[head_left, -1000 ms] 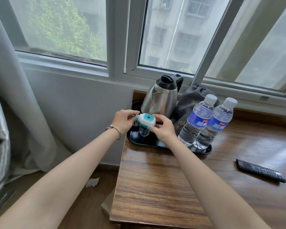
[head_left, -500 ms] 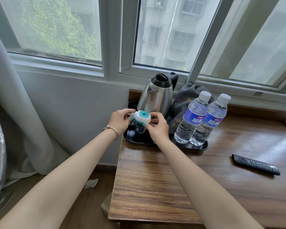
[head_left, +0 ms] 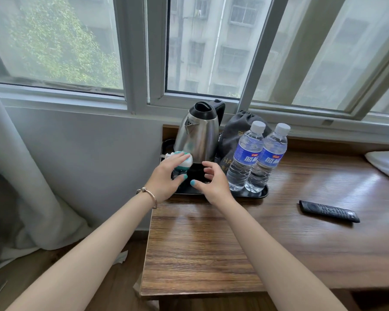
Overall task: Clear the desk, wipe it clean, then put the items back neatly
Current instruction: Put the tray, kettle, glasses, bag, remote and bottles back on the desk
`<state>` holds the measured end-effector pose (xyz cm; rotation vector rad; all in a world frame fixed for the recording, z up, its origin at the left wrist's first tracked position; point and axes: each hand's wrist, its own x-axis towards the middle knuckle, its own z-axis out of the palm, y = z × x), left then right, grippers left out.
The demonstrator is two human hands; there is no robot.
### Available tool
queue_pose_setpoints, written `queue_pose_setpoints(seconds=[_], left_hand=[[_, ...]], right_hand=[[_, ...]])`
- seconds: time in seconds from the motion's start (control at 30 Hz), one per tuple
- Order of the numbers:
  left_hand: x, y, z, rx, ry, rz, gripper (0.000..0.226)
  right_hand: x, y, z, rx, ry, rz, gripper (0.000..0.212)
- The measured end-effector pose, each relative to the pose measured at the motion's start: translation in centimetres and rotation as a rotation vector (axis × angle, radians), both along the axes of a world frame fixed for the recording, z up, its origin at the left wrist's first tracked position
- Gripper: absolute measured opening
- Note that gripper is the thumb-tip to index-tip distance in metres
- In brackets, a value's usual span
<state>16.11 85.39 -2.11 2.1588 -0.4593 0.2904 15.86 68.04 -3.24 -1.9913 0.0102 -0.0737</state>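
A black tray (head_left: 262, 194) sits at the back left of the wooden desk (head_left: 234, 243). On it stand a steel kettle (head_left: 198, 133), a dark drawstring bag (head_left: 231, 135) and two water bottles (head_left: 256, 156). My left hand (head_left: 166, 176) grips a small white and teal plug-in device (head_left: 184, 161) at the tray's left end, beside the kettle. My right hand (head_left: 211, 180) hovers over the tray's front, fingers spread, holding nothing.
A black remote control (head_left: 329, 211) lies on the desk to the right. A white cloth (head_left: 386, 162) shows at the far right edge. A grey curtain (head_left: 20, 176) hangs left of the desk. A scrap of paper (head_left: 121, 258) lies on the floor.
My right hand has let go of the teal device and drawn back, fingers apart. My left hand now holds the device alone and has shifted it slightly left.
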Motion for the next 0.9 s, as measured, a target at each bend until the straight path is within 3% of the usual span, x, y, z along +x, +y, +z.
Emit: queue_pose_setpoints(seconds=[0.3, 0.63, 0.9], left_hand=[[-3.2, -5.5, -1.8, -0.035, 0.056, -0.213, 0.054], [-4.4, -17.4, -2.4, 0.048, 0.182, -0.392, 0.047], [-3.2, -27.9, -1.8, 0.133, 0.279, -0.444, 0.051]], right_hand=[[-4.5, -5.6, -0.3, 0.050, -0.037, -0.033, 0.051], [-7.8, -18.7, 0.6, 0.018, -0.034, -0.221, 0.039], [-8.5, -30.3, 0.7, -0.183, 0.026, -0.280, 0.033]])
